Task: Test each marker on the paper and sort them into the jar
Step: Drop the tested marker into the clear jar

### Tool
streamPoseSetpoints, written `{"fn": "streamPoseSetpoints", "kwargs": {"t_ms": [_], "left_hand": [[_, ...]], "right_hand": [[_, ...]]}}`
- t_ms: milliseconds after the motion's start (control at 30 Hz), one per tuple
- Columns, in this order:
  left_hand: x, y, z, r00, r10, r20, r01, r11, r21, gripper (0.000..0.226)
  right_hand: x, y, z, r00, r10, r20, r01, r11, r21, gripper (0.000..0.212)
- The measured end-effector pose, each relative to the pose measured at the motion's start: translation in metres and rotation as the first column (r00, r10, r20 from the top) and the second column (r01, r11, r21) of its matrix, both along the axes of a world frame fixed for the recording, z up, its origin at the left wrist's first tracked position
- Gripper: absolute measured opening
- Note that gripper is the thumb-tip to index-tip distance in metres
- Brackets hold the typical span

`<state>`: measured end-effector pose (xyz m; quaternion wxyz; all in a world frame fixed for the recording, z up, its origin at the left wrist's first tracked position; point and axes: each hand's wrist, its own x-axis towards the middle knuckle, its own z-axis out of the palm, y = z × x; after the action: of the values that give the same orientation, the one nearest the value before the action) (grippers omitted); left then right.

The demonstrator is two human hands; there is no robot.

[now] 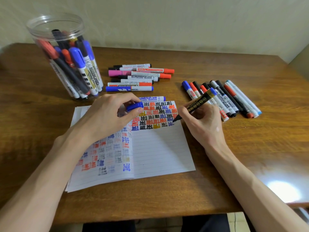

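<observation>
Head view: an open lined notebook (158, 151) is seen on a wooden table (250, 139), near the middle.
Held item: a marker (199, 102) with a black barrel, gold blocks and a blue rear end is shown uncapped, its dark tip set on the right page.
Right grip: the right hand (200, 121) is clamped round the marker as for writing.
Left grip: a blue cap (134, 106) is pinched by the left hand (107, 114), which is rested on the notebook.
Marks: rows of repeated characters are drawn in black, red, blue and yellow.
Container: a clear jar (55, 22), far left, is filled with capped markers; "WHITEBOARD" is read on one.
Far row (138, 76): "WHITEBOARD MARKER" is read.
Right row (225, 97): the labels are too blurred to be read.
</observation>
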<state>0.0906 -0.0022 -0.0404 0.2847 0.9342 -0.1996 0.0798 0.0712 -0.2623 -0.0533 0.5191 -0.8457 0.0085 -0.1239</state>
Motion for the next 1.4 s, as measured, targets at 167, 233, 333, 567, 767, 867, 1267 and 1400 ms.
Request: {"fn": "streamPoseSetpoints", "kwargs": {"t_ms": [167,233,333,567,767,867,1267,1400], "left_hand": [[-0.001,-0.001,0.0,1.0,-0.001,0.01,0.001,1.0,-0.014,0.033],[-0.001,-0.001,0.0,1.0,0.004,0.014,-0.003,1.0,-0.02,0.031],[-0.002,-0.001,0.001,1.0,0.001,0.011,-0.001,1.0,-0.022,0.031],[0.0,-0.002,-0.003,0.999,-0.027,0.029,0.029,0.998,-0.061,0.045],[-0.003,-0.006,0.0,0.998,-0.057,0.036,0.063,0.984,-0.164,0.045],[-0.003,-0.007,0.0,0.999,-0.022,0.046,0.029,0.986,-0.164,0.036],[0.004,0.002,-0.002,0.994,0.072,0.084,-0.052,0.974,-0.22,0.032],[0.003,0.0,-0.001,0.994,0.063,0.084,-0.043,0.976,-0.215,0.034]], "right_hand": [[0.0,0.0,0.0,1.0,0.013,0.001,-0.013,0.999,-0.036,0.015],[0.0,0.0,-0.001,1.0,0.017,-0.015,-0.018,0.998,-0.052,0.018],[0.0,0.001,0.0,1.0,0.004,-0.025,-0.005,1.0,-0.016,0.017],[0.001,0.001,0.005,1.0,-0.026,-0.017,0.027,0.996,0.083,0.01],[0.007,0.008,0.011,1.0,0.021,-0.018,-0.018,0.987,0.161,0.004],[0.016,0.017,0.024,0.999,0.038,0.026,-0.042,0.983,0.179,0.003],[0.041,0.062,0.031,0.979,0.171,0.11,-0.201,0.899,0.388,0.011],[0.036,0.062,0.028,0.968,0.208,0.14,-0.248,0.883,0.398,0.016]]}}
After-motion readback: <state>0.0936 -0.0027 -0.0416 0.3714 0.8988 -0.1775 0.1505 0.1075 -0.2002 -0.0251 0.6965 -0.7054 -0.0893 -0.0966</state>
